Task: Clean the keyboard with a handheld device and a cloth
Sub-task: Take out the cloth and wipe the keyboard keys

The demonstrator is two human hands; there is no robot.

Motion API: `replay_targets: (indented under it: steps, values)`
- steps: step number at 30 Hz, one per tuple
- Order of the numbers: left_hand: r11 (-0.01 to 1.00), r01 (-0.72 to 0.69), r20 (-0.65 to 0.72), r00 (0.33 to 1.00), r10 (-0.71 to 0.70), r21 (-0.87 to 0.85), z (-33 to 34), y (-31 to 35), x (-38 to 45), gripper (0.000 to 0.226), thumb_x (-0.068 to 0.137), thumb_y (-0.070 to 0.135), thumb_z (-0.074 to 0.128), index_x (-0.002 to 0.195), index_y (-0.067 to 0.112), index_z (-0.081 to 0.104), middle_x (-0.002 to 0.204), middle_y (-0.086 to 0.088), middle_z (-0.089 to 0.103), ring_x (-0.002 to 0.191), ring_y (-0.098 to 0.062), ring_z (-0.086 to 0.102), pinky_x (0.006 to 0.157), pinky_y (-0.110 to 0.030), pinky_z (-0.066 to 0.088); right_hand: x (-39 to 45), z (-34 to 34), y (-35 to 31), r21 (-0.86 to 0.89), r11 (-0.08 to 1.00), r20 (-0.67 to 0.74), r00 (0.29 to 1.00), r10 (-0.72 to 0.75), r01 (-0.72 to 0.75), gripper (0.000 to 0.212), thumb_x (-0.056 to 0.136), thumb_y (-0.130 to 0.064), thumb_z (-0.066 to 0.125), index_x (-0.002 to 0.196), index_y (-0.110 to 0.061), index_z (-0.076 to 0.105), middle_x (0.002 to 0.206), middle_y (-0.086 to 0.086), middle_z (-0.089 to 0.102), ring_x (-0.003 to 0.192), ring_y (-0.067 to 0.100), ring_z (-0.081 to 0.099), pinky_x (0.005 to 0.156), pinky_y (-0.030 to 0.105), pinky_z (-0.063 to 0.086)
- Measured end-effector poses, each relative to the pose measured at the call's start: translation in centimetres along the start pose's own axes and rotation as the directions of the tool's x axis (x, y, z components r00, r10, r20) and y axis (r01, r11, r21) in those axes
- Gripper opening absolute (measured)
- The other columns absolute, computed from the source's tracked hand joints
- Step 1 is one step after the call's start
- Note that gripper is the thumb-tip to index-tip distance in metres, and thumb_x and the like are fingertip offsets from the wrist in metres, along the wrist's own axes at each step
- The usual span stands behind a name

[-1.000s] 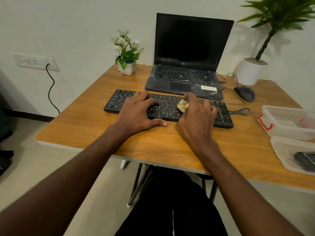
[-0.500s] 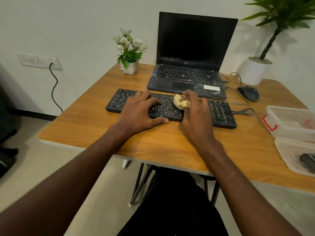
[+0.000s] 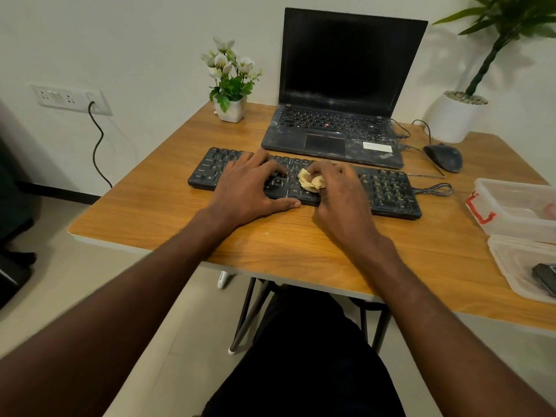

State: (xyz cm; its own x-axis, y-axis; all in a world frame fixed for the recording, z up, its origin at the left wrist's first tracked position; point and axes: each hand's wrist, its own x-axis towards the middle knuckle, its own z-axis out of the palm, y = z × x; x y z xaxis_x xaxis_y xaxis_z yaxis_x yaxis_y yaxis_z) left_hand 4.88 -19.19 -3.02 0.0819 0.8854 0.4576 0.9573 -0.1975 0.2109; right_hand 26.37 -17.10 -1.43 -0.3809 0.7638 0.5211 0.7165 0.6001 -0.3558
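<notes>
A black keyboard point(image 3: 388, 191) lies across the middle of the wooden table point(image 3: 270, 245). My left hand point(image 3: 249, 188) rests flat on its left half, fingers spread over the keys and thumb along the front edge. My right hand point(image 3: 340, 197) grips a crumpled yellow cloth point(image 3: 310, 182) and presses it onto the keys near the keyboard's middle. A dark handheld device point(image 3: 546, 278) lies in a clear tray at the right edge.
A dusty open laptop point(image 3: 334, 136) stands behind the keyboard, with a black mouse point(image 3: 443, 158) to its right. A small flower pot point(image 3: 230, 108) and a large white plant pot point(image 3: 457, 115) sit at the back. A clear plastic box point(image 3: 517, 212) and a clear tray point(image 3: 511, 266) lie at the right.
My right hand has slid the cloth leftward along the keys, toward my left hand. The left hand has stayed in place on the keyboard.
</notes>
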Motion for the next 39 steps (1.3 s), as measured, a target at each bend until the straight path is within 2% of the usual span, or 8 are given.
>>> replay_targets:
  steps: [4, 10, 15, 22, 27, 31, 36, 39]
  values:
    - [1.000, 0.000, -0.013, 1.000, 0.000, -0.001, 0.1, -0.1, 0.0, 0.080, 0.077, 0.092, 0.061, 0.133, 0.036, 0.063, 0.130, 0.009, 0.053, 0.121, -0.018, 0.049, 0.098, -0.042, 0.043, -0.7, -0.6, 0.3, 0.184, 0.982, -0.072, 0.997, -0.030, 0.043, 0.053, 0.085, 0.009, 0.059, 0.121, -0.030, 0.059, 0.114, 0.000, 0.052, 0.099, 0.009, 0.051, 0.074, 0.015, 0.044]
    - [1.000, -0.012, -0.018, 1.000, 0.012, -0.021, 0.0, -0.1, -0.1, 0.077, 0.075, 0.088, 0.058, 0.129, 0.034, 0.064, 0.125, 0.008, 0.054, 0.115, -0.017, 0.049, 0.093, -0.042, 0.043, -0.6, -0.4, 0.1, 0.141, 0.961, 0.086, 0.964, -0.250, 0.236, 0.043, 0.090, -0.003, 0.063, 0.124, -0.028, 0.062, 0.122, 0.000, 0.062, 0.113, 0.011, 0.053, 0.091, 0.024, 0.048]
    - [1.000, -0.002, 0.010, 1.000, 0.002, -0.016, -0.2, -0.1, 0.0, 0.078, 0.075, 0.085, 0.058, 0.134, 0.034, 0.062, 0.131, 0.006, 0.053, 0.120, -0.018, 0.047, 0.097, -0.045, 0.044, -1.3, -1.0, 0.4, 0.204, 0.970, -0.013, 0.991, -0.135, 0.135, 0.042, 0.067, 0.006, 0.062, 0.094, -0.025, 0.066, 0.096, -0.003, 0.057, 0.088, 0.012, 0.053, 0.068, 0.032, 0.049]
    - [1.000, -0.007, 0.022, 1.000, 0.007, -0.012, -0.2, -0.2, 0.0, 0.079, 0.078, 0.090, 0.058, 0.134, 0.034, 0.062, 0.129, 0.008, 0.053, 0.120, -0.018, 0.048, 0.099, -0.047, 0.045, -1.1, -0.9, 0.1, 0.115, 0.976, 0.080, 0.977, -0.195, 0.186, 0.040, 0.088, -0.002, 0.066, 0.119, -0.027, 0.069, 0.113, 0.000, 0.059, 0.105, 0.011, 0.053, 0.081, 0.015, 0.042]
    - [1.000, -0.004, 0.032, 0.999, 0.005, -0.029, -0.3, -0.1, 0.1, 0.079, 0.079, 0.090, 0.062, 0.136, 0.035, 0.061, 0.135, 0.008, 0.052, 0.125, -0.017, 0.047, 0.103, -0.044, 0.042, -1.4, -4.3, 2.1, 0.042, 0.999, 0.176, 0.984, -0.030, 0.023, 0.047, 0.081, 0.004, 0.074, 0.108, -0.034, 0.072, 0.109, 0.000, 0.062, 0.099, 0.018, 0.057, 0.077, 0.031, 0.050]
    - [0.999, -0.005, 0.032, 0.999, 0.006, -0.033, -0.4, -0.1, 0.1, 0.078, 0.080, 0.088, 0.063, 0.137, 0.036, 0.061, 0.135, 0.007, 0.052, 0.126, -0.018, 0.047, 0.104, -0.046, 0.042, -0.4, -5.1, 1.8, -0.016, 0.994, 0.034, 0.993, 0.111, -0.110, 0.040, 0.082, 0.007, 0.072, 0.107, -0.025, 0.076, 0.113, 0.002, 0.073, 0.104, 0.020, 0.065, 0.079, 0.032, 0.052]
    - [0.999, -0.012, 0.026, 1.000, 0.013, -0.032, -0.3, -0.1, 0.0, 0.076, 0.080, 0.090, 0.060, 0.134, 0.036, 0.061, 0.132, 0.008, 0.053, 0.124, -0.018, 0.047, 0.101, -0.046, 0.043, -0.6, -2.7, -1.4, 0.013, 0.999, 0.077, 0.997, -0.032, 0.032, 0.045, 0.083, 0.005, 0.071, 0.115, -0.027, 0.074, 0.117, 0.001, 0.074, 0.107, 0.019, 0.065, 0.087, 0.042, 0.058]
    - [0.999, -0.015, 0.028, 0.999, 0.016, -0.030, -0.2, -0.2, 0.1, 0.075, 0.081, 0.088, 0.061, 0.134, 0.036, 0.061, 0.133, 0.008, 0.052, 0.125, -0.018, 0.047, 0.102, -0.045, 0.041, -1.7, -3.3, -0.3, -0.075, 0.995, 0.014, 0.998, 0.067, -0.066, 0.045, 0.083, 0.000, 0.075, 0.119, -0.025, 0.072, 0.115, 0.005, 0.074, 0.105, 0.022, 0.067, 0.089, 0.040, 0.058]
